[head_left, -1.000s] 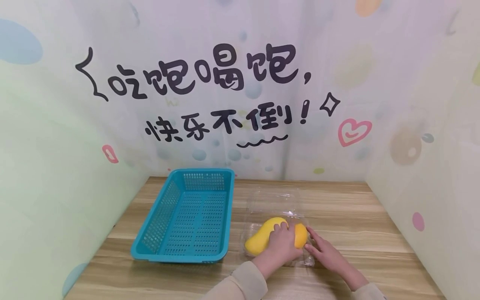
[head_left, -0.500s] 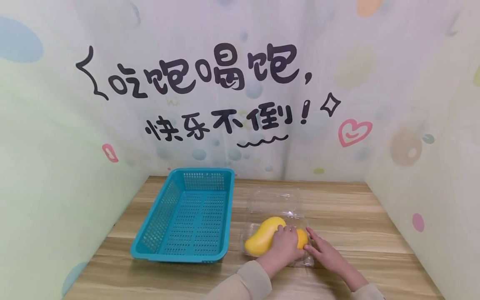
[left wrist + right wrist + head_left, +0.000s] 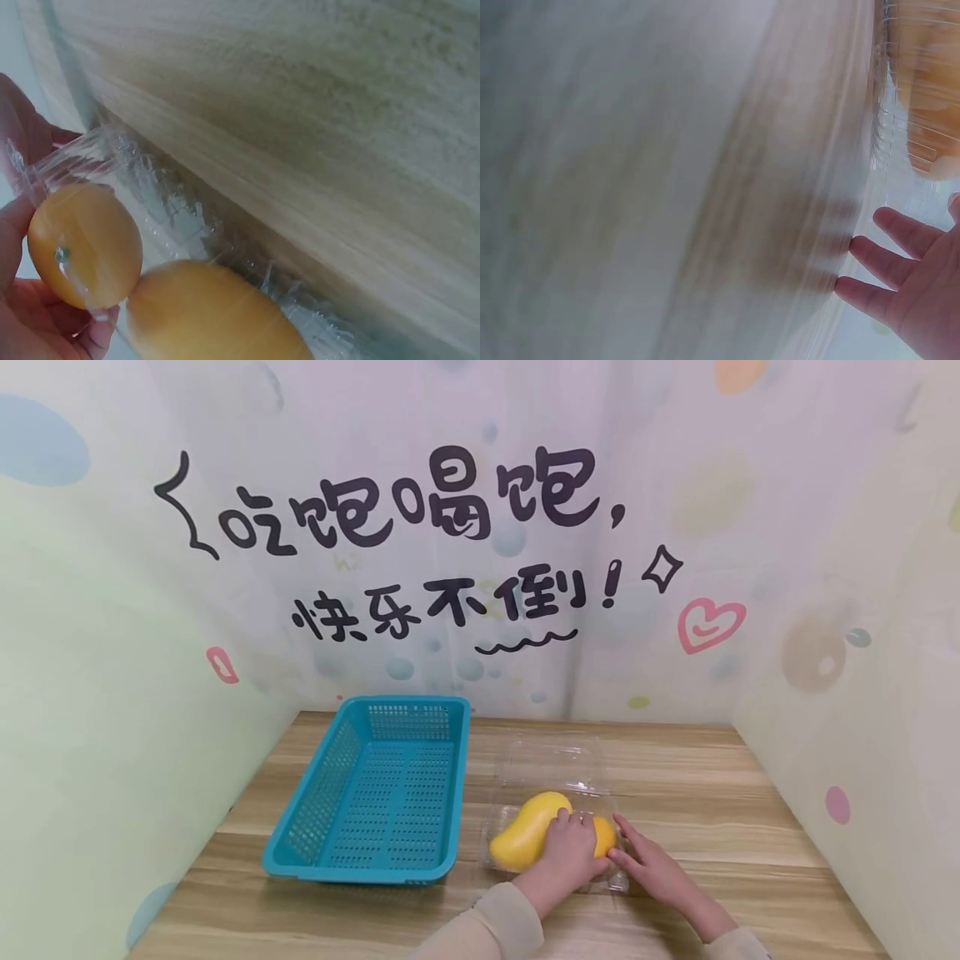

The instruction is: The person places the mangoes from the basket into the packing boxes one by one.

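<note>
My left hand (image 3: 567, 852) holds an orange (image 3: 604, 837) at the right side of a clear plastic clamshell box (image 3: 551, 766), whose lid lies back. Left wrist view: thumb and fingers curl round the orange (image 3: 88, 247), and its green stem mark shows. A yellow mango (image 3: 525, 837) lies in the box to the left of that hand; in the left wrist view the two fruits are side by side. My right hand (image 3: 651, 864) is at the box's right wall, fingers fairly straight and spread in the right wrist view. Part of the orange is hidden behind the left hand.
A blue perforated plastic basket (image 3: 267, 870) stands to the left of the box on the wood-grain table (image 3: 697, 802). Printed curtain-like walls (image 3: 480, 410) enclose the table at the back and both sides.
The orange has sunk a little lower into the box, and my left hand has shifted slightly right and down with it. My right hand has barely moved.
</note>
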A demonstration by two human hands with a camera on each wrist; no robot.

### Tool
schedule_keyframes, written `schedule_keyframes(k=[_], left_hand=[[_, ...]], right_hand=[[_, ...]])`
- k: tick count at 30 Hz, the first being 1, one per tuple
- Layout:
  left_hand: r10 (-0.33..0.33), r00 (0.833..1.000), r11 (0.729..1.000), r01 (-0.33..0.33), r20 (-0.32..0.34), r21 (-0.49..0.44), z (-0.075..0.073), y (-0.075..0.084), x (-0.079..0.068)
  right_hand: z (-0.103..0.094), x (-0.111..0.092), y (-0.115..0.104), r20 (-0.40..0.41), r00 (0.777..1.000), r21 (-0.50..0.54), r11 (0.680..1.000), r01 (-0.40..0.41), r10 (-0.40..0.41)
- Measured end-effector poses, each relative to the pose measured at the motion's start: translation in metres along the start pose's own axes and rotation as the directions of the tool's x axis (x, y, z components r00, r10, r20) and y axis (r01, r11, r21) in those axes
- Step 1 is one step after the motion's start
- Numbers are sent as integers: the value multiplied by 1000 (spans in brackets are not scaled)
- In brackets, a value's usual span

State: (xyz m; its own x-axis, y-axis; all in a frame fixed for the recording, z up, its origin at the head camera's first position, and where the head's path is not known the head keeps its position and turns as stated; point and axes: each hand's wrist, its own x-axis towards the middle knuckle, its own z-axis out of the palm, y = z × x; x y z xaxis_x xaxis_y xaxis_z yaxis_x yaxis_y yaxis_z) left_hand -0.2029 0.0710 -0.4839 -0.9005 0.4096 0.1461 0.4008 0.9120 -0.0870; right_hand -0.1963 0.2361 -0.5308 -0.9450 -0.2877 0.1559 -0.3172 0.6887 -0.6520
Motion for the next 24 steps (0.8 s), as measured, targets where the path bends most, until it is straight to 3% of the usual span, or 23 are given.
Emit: schedule_keyframes(k=[7,16,24], left_hand=[[21,995,998,-15,-95,64,11,-1,-5],[16,997,998,-11,-79,63,9,-1,-6],[43,993,999,-40,-114,27,8,-4,-10]], right_hand=[[2,1,1,-9,1000,-6,1000,-14,14],[1,2,-1,-3,1000,-7,1000,-22,22],[0,2,-2,6,1000,-1,1000,-28,28]])
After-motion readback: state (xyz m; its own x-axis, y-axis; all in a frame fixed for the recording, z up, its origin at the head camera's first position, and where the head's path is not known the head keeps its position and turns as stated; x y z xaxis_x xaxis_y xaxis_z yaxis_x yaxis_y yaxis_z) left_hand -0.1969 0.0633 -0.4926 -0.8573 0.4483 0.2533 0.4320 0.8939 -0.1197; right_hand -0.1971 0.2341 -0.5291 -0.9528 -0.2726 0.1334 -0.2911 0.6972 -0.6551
